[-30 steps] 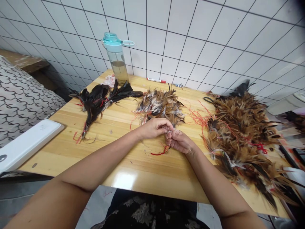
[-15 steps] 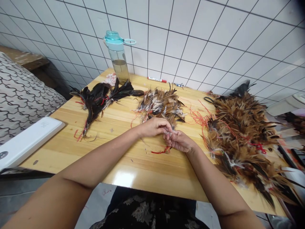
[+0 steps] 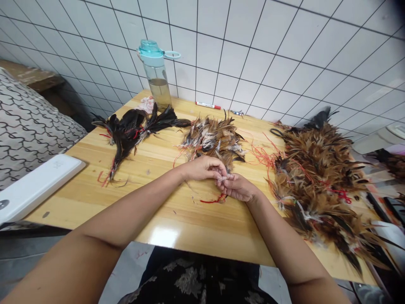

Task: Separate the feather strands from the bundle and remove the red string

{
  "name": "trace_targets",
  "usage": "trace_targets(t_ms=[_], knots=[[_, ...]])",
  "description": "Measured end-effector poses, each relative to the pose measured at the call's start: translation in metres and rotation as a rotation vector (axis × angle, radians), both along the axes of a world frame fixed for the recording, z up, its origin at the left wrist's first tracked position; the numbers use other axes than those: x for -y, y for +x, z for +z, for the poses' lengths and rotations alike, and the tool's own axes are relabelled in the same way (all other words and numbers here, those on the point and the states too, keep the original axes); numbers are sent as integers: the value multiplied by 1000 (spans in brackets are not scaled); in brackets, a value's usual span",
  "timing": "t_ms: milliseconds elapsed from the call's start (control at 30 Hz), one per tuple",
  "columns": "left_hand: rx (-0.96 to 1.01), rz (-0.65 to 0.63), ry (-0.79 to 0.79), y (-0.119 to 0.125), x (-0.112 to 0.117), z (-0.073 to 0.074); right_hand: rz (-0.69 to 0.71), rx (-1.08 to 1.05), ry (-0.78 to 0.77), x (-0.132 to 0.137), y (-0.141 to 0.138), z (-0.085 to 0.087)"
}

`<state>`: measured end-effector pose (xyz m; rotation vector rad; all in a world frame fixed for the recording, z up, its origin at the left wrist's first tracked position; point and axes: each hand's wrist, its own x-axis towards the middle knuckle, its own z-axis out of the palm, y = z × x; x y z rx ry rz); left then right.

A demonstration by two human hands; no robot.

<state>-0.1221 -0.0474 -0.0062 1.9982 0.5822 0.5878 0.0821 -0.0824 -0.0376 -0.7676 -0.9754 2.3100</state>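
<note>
White-tiled wall (image 3: 240,29) backs the yellow wooden counter (image 3: 190,223); left hand (image 3: 205,168) and right hand (image 3: 238,187) both pinch a thin, whitish strand (image 3: 223,178) between them. Loosened fingertips could drop it onto the red thread (image 3: 211,200) just below.

Brown-and-white feathers (image 3: 224,131), red thread (image 3: 209,201)

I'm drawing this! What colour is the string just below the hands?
The string is red, clearest in the head view.
</note>
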Motion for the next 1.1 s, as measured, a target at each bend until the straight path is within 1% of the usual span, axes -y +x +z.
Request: trace_targets(t_ms=[133, 233, 333, 433, 533, 667, 800, 967, 1033, 1100], knots=[[-47, 41, 31, 2, 2, -2, -30, 27, -48, 0, -2, 0], [-80, 37, 119, 2, 3, -2, -37, 58, -48, 0, -3, -2], [-84, 31, 216, 1, 4, 0, -13, 96, -25, -1, -3, -2], [-106, 42, 261, 1, 5, -1, 24, 158, -6, -2, -3, 1], [-122, 52, 321, 2, 5, -5, 34, 218, 21, -1, -7, 5], [-118, 80, 406, 6, 4, -12, 12, 289, 48, 0, -11, 9], [-117, 96, 396, 8, 3, -14, 2, 331, 71, 0, -12, 10], [-131, 124, 347, 7, 0, -15, 38, 413, 188, 5, -14, 12], [-132, 137, 333, 5, -2, -17, 2, 453, 239, 7, -15, 11], [-133, 148, 321, 3, -3, -18, -72, 537, 307, 8, -15, 10]])
